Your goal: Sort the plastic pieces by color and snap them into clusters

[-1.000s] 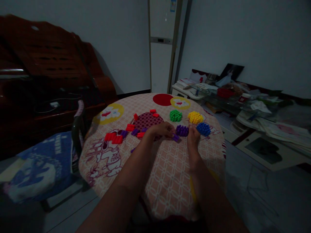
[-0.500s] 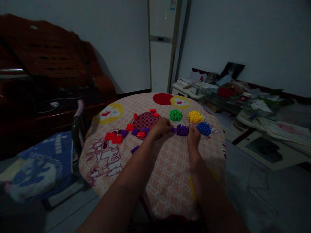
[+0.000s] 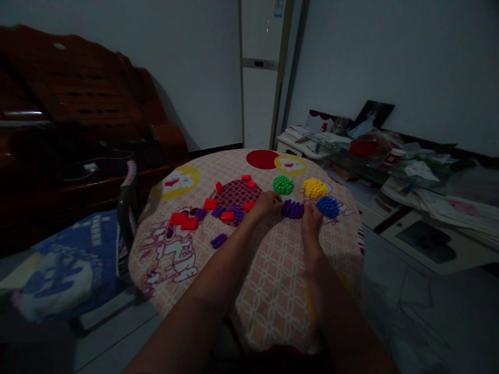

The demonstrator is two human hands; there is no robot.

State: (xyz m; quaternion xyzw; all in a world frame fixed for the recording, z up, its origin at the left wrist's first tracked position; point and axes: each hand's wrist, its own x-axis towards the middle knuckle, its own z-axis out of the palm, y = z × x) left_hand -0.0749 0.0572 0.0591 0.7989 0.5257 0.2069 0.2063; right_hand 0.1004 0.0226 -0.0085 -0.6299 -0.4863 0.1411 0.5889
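Over the round desk (image 3: 218,162), both arms (image 3: 218,280) stretch fwd from the near edge, w/ patterned cloth (image 3: 273,283) making open room btwn them. L hand (image 3: 266,204) bends inward, curled; one cannot tell if its grip has anything. R hand (image 3: 311,222), w/ blue cluster (image 3: 328,206) btwn it and the right edge, has its grip closed on the right end of purple cluster (image 3: 291,209), located btwn both hands.

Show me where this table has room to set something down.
Widest: the near tablecloth, between the left forearm and right forearm, nearer than the purple bunch. Also far side, between the printed red circle and left yellow circle. Crowded: middle left, with red pieces and purple pieces; right, with green bunch, yellow bunch, blue bunch, left hand, right hand.
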